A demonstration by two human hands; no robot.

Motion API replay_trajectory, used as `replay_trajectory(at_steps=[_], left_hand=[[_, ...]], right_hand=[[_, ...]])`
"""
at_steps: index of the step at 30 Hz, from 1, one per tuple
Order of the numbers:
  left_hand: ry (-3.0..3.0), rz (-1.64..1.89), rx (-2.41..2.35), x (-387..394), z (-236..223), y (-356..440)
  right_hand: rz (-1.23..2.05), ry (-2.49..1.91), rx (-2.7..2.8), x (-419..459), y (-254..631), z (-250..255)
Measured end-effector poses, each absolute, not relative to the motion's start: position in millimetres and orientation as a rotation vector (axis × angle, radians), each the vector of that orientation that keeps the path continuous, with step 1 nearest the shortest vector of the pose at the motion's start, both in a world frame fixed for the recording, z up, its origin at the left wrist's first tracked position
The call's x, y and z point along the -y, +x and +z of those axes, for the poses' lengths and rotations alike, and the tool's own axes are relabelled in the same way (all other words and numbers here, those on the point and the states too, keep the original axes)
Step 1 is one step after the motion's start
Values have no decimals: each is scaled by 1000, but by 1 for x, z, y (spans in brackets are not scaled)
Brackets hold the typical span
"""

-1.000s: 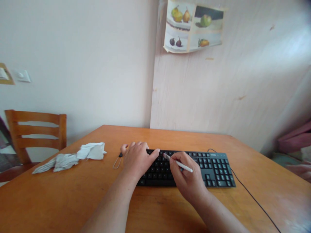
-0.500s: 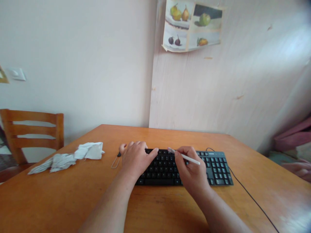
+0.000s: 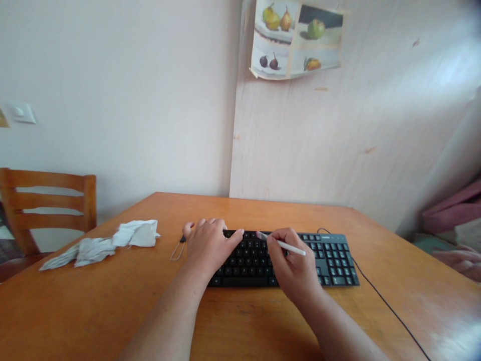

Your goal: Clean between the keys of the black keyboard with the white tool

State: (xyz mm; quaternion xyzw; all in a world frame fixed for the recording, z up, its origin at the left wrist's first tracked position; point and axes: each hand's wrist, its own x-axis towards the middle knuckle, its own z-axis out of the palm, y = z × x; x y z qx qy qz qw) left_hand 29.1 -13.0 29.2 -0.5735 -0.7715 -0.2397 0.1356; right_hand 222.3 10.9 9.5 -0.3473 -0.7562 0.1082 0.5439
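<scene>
A black computer keyboard [image 3: 246, 271] lies on the wooden table in front of me. My left hand [image 3: 208, 240] is laid over its left end, with the fingers bent over the back edge and the thumb along the upper key rows. In a pen-like grip, my right hand [image 3: 295, 260] holds a slim white stick [image 3: 291, 247] above the middle of the keyboard. Its greyish tip, pinkish at the end, points left at the top row of keys. Whether the tip touches a key I cannot tell. Beside my left hand is a thin loop [image 3: 176, 252] with a black end, partly hidden.
Crumpled white cloths [image 3: 133, 234] lie on the table [image 3: 240, 326] at the left. The keyboard's black cable [image 3: 391, 307] runs toward the front right. A wooden chair [image 3: 48, 200] stands at the left. Another person's hand [image 3: 460, 260] shows at the right edge.
The whole view has shifted very slightly. The white stick's tip has moved a little to the left along the top keys. My left hand keeps its place on the keyboard.
</scene>
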Motion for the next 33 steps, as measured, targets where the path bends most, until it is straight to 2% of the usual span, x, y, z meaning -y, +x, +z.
replay_trajectory(at_steps=[33], left_hand=[[-1674, -717, 2208, 11, 26, 27]], right_hand=[[386, -834, 1810, -12, 224, 13]])
